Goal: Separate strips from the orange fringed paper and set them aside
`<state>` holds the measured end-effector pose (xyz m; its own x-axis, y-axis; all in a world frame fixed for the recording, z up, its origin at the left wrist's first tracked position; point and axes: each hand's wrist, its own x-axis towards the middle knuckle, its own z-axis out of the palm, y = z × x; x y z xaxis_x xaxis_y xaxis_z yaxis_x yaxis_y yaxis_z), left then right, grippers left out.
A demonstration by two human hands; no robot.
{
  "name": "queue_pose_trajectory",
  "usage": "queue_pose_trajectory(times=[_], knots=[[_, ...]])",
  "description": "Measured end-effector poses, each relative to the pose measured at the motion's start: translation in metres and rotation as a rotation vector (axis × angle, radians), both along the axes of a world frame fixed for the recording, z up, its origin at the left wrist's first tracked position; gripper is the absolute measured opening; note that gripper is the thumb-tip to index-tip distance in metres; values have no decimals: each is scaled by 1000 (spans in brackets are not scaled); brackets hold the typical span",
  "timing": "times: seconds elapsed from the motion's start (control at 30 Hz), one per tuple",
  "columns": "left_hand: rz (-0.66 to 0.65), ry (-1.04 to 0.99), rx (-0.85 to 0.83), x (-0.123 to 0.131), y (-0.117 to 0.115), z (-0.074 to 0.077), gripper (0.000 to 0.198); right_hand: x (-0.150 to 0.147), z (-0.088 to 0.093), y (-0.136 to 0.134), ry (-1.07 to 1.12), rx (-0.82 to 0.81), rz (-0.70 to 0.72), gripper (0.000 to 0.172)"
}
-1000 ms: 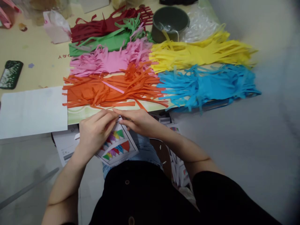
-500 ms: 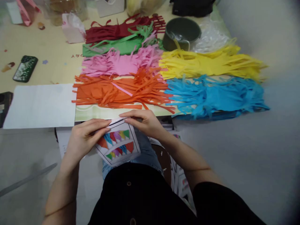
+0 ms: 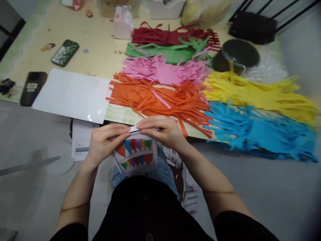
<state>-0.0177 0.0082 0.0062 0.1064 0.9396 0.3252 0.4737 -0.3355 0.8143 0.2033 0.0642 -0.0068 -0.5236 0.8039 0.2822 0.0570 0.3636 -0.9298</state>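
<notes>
I hold a white, rectangular printed card with rows of multicoloured pennant shapes by its far edge, and it hangs from my grip toward my body, above my light-blue jeans. My left hand pinches that edge narrowly between thumb and fingers; my right hand pinches it just beside, the two sets of fingertips close together.

Directly beyond my grip, on the pale yellow-green table, lies a flat bundle of orange fringed strips, a thin pink strip across it. Farther out behind that come pink, green and dark red fringed bundles. To the right of my grip, a bright blue fringed bundle overhangs the table edge, with a yellow one behind it and, farther off, a dark round tub near crumpled clear plastic.

Left of my grip, a blank white sheet also overhangs the edge; beyond it is a phone in a green-and-white speckled case.
</notes>
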Motion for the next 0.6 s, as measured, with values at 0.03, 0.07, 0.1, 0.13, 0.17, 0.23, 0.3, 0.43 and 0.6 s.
queue_pose_trajectory(times=[0.03,0.07,0.1,0.13,0.17,0.23,0.3,0.43,0.6], knots=[[3,-2,24,-5,-2,2,8,-6,3,1,-3,4,1,12],[4,-7,38,-10,-4,3,9,-13,4,1,-6,5,0,11],[6,-14,35,-17,-6,4,11,-20,5,1,-6,5,1,10],[12,-24,22,-24,-9,4,13,-29,4,0,-1,7,5,10],[24,-37,1,-32,-13,2,14,-37,3,0,5,13,16,9],[75,-62,-43,-50,-21,-4,12,-55,-2,2,1,28,66,10],[134,-74,-72,-69,-31,-12,9,-72,-5,10,-56,39,190,12],[203,-54,-99,-103,-46,-26,8,-106,-7,46,-271,121,304,13],[100,26,-132,-127,-39,-32,11,-153,-23,84,-456,271,148,24]])
